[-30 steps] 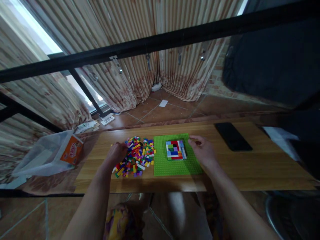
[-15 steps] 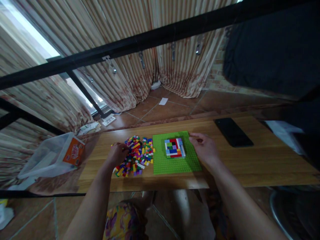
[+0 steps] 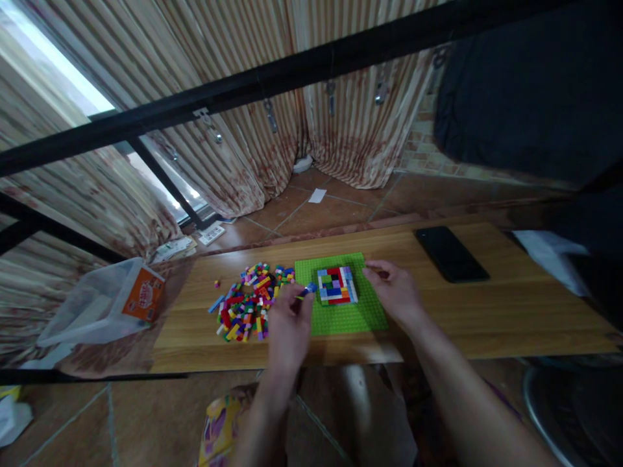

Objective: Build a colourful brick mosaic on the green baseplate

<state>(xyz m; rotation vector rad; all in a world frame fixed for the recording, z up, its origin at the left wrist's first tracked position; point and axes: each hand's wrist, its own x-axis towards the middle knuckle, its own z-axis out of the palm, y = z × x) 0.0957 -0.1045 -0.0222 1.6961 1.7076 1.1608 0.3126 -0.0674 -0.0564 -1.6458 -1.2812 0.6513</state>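
My left hand (image 3: pixel 291 318) pinches a small blue toy brick (image 3: pixel 310 287) over the left edge of the green baseplate (image 3: pixel 348 322). On the plate sits a low, roughly square block of bricks (image 3: pixel 337 285) in red, white, blue, green and other colours. My right hand (image 3: pixel 396 288) hovers at the plate's right edge, thumb and forefinger slightly apart, with nothing visible between them. Loose bricks (image 3: pixel 243 305) of many colours lie in a pile left of the plate, partly hidden behind my left hand.
A black phone (image 3: pixel 451 254) lies on the wooden table (image 3: pixel 438 324) at the right. Left of the table stands a clear plastic box (image 3: pixel 92 311) with an orange label. A dark metal bar (image 3: pixel 243 84) crosses in front of the curtains (image 3: pixel 243 39).
My left hand has moved right, from the brick pile to the baseplate, with a blue brick in its fingers. My right hand has stayed nearly in place.
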